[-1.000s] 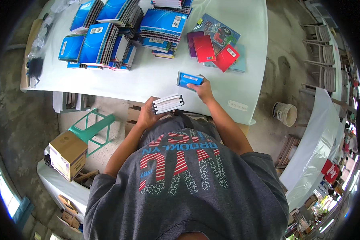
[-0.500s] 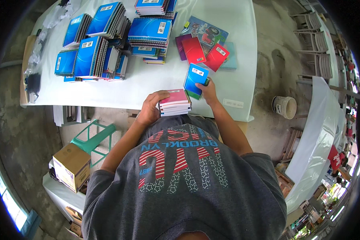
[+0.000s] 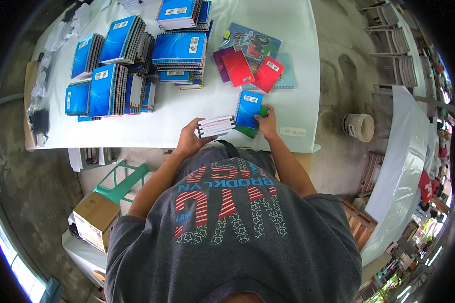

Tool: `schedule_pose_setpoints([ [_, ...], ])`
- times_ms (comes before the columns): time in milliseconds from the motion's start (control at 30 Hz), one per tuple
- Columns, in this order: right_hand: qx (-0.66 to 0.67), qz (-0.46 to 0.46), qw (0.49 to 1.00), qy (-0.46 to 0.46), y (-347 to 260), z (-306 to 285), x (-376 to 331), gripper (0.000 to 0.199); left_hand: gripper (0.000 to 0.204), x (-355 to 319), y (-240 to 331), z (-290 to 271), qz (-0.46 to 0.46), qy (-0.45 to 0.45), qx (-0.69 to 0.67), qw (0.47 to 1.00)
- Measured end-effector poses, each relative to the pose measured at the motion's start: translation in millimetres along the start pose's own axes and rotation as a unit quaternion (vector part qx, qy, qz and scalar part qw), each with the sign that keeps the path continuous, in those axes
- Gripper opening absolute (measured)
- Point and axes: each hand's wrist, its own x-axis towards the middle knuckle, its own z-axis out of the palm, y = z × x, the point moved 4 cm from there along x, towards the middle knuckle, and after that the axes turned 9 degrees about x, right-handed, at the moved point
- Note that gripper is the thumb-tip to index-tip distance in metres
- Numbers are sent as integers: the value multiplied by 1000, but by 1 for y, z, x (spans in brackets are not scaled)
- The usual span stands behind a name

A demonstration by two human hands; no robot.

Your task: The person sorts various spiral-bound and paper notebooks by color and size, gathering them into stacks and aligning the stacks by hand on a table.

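My left hand (image 3: pixel 190 140) is closed round a small stack of notebooks (image 3: pixel 216 127), tilted so that the white page edges and dark bindings show. To its right, a blue spiral notebook (image 3: pixel 249 110) lies over a green notebook (image 3: pixel 247 132), fanned a little apart. My right hand (image 3: pixel 267 124) grips their right side, thumb at the blue cover's edge; its other fingers are partly hidden. Just beyond lie a red notebook (image 3: pixel 237 68), a second red one (image 3: pixel 268 74) and a purple one (image 3: pixel 220 61), overlapping a larger picture-covered notebook (image 3: pixel 253 38).
Tall piles of blue spiral notebooks (image 3: pixel 179 48) stand at the left and middle of the white-covered table (image 3: pixel 177 134). A paper label (image 3: pixel 292 131) lies by the right front edge. On the floor are a white bucket (image 3: pixel 358 127), a green stool (image 3: pixel 121 184) and a cardboard box (image 3: pixel 95 217).
The stack in my left hand has tipped, so its pink top cover no longer shows and the edges face up. The blue notebook shifted slightly nearer, and more green shows beside it.
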Motion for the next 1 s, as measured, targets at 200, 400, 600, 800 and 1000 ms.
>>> schedule_pose_setpoints([
  [200, -129, -90, 981, 114, -21, -2, -5, 62, 53, 10, -23, 7, 116, 37, 27, 992],
  [400, -344, -195, 903, 168, -79, 26, 9, 65, 51, 12, -69, 24, 66, 21, -46, 997],
  [600, -371, -206, 903, 72, -113, 66, 67, 65, 51, 11, -69, 23, 95, -11, 5, 995],
  [800, -422, -240, 872, 64, -116, 75, 80, 65, 51, 5, -67, 22, 145, 8, 63, 987],
  [1000, -156, -225, 954, -119, -114, 72, 50, 36, 57, 2, -54, 14, 145, 51, 134, 979],
])
